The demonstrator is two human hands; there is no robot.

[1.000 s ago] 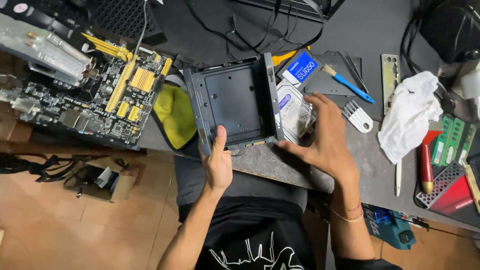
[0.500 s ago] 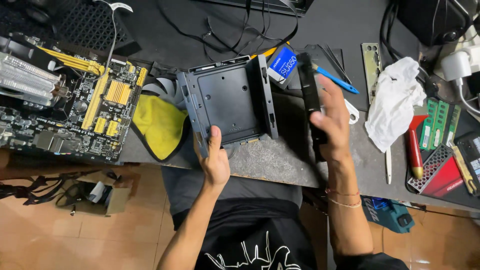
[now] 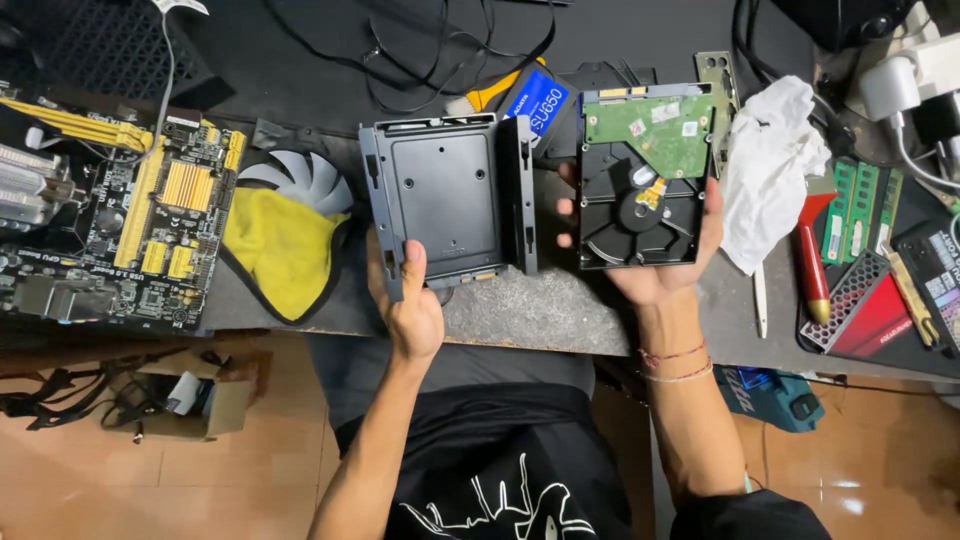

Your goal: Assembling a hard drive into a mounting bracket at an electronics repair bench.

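My right hand [image 3: 650, 272] holds a hard drive [image 3: 640, 180] flat, circuit side up, with its green board at the far end. It is lifted just right of a dark grey drive tray [image 3: 450, 200] that lies on the table. My left hand [image 3: 408, 310] grips the tray's near left corner, thumb on the rim. The tray has nothing in it.
A motherboard [image 3: 130, 230] lies at the left, a yellow cloth [image 3: 280, 245] and a fan [image 3: 300, 175] beside the tray. A white rag [image 3: 770, 170], red-handled tool [image 3: 812, 270], memory sticks [image 3: 855, 210] and a blue-labelled small drive [image 3: 535, 100] lie right and behind. The table edge [image 3: 560, 345] is near me.
My right hand picked the hard drive up off the table, stood it on edge, then turned it flat with the circuit side up. The left hand stayed on the tray.
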